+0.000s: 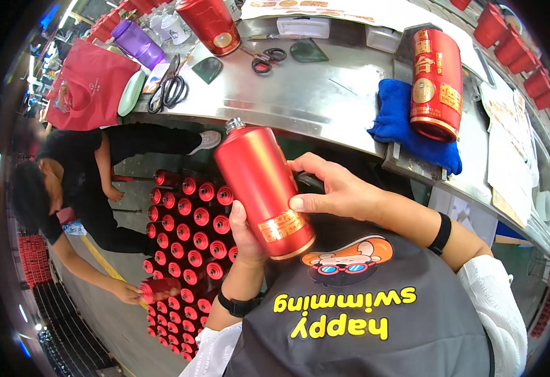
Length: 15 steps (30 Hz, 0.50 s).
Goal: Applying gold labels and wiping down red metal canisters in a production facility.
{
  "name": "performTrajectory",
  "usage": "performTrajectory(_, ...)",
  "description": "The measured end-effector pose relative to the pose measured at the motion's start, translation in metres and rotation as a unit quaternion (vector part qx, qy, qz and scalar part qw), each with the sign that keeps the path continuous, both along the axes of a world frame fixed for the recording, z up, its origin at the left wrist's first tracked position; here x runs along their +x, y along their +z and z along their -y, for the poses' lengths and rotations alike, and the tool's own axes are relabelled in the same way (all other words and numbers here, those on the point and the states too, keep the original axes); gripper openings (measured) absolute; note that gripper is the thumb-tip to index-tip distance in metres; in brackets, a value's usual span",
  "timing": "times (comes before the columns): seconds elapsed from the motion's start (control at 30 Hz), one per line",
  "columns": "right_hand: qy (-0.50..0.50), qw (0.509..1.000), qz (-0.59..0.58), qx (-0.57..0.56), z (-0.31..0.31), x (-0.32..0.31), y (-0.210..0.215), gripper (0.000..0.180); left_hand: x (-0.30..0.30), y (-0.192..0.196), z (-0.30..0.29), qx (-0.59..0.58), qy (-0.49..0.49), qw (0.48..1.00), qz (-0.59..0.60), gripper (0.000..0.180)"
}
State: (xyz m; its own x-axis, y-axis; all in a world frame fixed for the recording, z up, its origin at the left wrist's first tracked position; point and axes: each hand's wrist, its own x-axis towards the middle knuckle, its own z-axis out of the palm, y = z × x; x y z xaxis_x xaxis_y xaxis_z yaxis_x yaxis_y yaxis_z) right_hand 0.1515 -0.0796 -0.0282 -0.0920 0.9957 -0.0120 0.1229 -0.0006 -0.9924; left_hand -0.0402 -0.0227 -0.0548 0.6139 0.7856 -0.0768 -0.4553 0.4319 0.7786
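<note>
A glossy red bottle with a clear neck at its top and a gold label near its base is held tilted in front of my apron. My left hand is closed around its lower left side, the thumb lying along the bottle. From the other side, my right hand grips it, with the thumb near the gold label and the index finger higher up. Resting on a folded blue cloth at the table's right is another red bottle with gold print.
The metal table bears two scissors, dark green flat scrapers, a red bag and a purple bottle. At left, a co-worker bends over stacked red bottles, one in hand.
</note>
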Motion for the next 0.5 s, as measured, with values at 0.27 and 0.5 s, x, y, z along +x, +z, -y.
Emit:
performTrajectory(0.27,-0.069,0.99,0.105,0.063,0.009,0.01,-0.003,0.037,0.003,0.006,-0.004,-0.116,-0.062,0.987,0.095,0.08)
performTrajectory(0.5,-0.104,0.992,-0.073,-0.021,0.034,0.018,0.034,0.024,-0.007,-0.01,0.007,-0.179,-0.112,0.976,0.053,0.083)
